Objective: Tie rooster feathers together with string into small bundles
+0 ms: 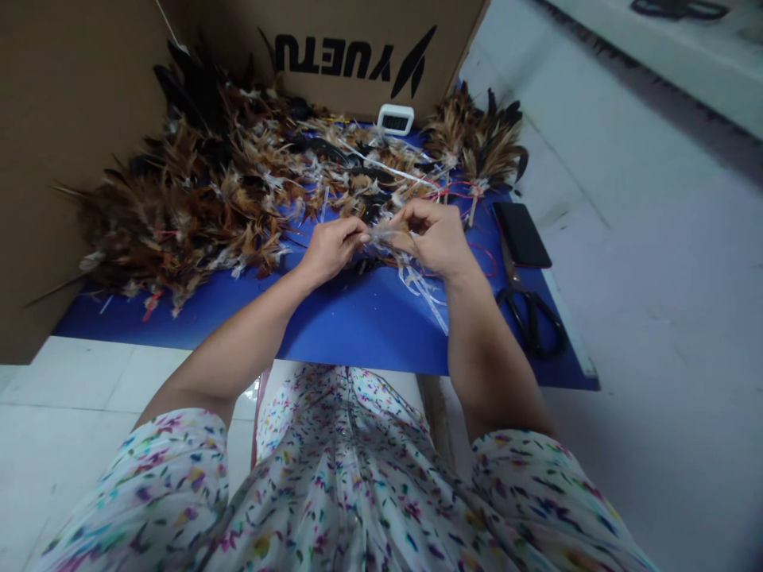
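Left hand and right hand meet just on the near side of the white clock, fingertips drawn together in narrow pinches on a small, pale brown feather tuft. It spans the gap between them; blur hides exactly how each fingertip grips it.

Judging by the pose, the step in hand is fine fingertip work on this tuft. A next move would call for a light, steady pinch, as the feathers look soft and loose white strips trail below the right hand, where they could snag.

Left of the clock, the big feather pile spreads to the wall of the cardboard box, which also rises just behind the clock. Right of it stands a feather bunch. Nearer the person on that side, the phone and scissors lie close to the table's right edge. The easiest room seems to be on the blue table straight nearward of the clock, between the hands and the near edge.
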A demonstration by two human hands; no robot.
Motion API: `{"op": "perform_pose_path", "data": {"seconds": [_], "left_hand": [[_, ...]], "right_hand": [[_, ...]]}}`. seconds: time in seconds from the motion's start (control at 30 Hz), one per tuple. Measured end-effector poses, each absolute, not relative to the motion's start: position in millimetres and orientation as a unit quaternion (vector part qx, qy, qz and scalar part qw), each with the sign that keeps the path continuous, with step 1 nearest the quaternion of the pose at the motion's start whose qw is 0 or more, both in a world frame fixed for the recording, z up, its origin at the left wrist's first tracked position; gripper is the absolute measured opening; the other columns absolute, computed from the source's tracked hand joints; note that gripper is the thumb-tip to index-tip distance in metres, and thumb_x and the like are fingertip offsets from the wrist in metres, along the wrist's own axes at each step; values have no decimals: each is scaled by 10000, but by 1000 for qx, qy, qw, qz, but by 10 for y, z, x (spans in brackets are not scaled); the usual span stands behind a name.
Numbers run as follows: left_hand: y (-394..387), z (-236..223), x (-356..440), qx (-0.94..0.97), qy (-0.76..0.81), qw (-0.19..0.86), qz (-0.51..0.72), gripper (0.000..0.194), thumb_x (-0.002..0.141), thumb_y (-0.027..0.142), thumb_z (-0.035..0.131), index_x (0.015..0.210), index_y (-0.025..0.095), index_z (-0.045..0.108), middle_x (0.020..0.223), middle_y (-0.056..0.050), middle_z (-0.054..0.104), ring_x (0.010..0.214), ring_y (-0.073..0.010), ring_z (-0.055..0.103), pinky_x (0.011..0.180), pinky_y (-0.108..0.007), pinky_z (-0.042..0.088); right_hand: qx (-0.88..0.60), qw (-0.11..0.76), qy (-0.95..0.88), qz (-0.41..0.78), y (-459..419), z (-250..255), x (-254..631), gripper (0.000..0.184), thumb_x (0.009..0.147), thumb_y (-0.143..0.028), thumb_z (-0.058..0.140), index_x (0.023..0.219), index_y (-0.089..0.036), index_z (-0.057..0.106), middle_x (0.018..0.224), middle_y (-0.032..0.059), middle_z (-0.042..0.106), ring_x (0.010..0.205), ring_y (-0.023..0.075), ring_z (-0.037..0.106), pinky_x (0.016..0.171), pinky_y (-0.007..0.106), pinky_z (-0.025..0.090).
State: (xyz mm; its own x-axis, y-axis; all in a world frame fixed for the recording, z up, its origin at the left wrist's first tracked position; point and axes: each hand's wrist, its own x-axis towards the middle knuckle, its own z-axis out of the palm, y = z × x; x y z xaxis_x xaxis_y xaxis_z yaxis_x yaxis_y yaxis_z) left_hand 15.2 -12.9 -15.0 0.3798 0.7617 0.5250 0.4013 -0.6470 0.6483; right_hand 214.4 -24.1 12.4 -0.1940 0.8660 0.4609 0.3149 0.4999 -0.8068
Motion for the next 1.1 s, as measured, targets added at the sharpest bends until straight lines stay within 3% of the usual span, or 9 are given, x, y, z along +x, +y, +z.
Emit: {"op": "perform_pose_path", "data": {"seconds": [0.33,0.6,0.9,1.1], "left_hand": [[-128,-140,162,804,367,215,415,175,884,205,599,711,183,598,566,28,568,605,-120,559,632,-236,405],[-128,-151,149,806,347,214,429,184,890,237,592,716,177,603,571,29,565,592,-111,559,616,-227,406],[-82,-177,131,739,366,329,461,227,894,347,591,736,183,586,549,35,572,400,-67,460,438,-199,355],[14,-203,118,649,381,392,529,369,880,515,640,742,191,533,592,23,594,415,-61,469,410,-190,384]], "right_hand": [[-411,491,-712,288,-248,114,2115,390,579,-462,884,633,-204,596,661,-20,624,645,130,558,578,265,455],[-401,493,-717,287,-261,106,2099,369,620,-475,866,663,-200,624,690,-12,644,654,132,578,610,277,481],[-425,587,-649,231,-186,47,2062,414,760,-624,735,737,-217,664,705,-5,636,669,138,584,654,302,507],[-455,576,-644,218,-191,12,2031,441,796,-654,684,732,-219,650,659,-18,612,617,123,552,602,280,467]]}}
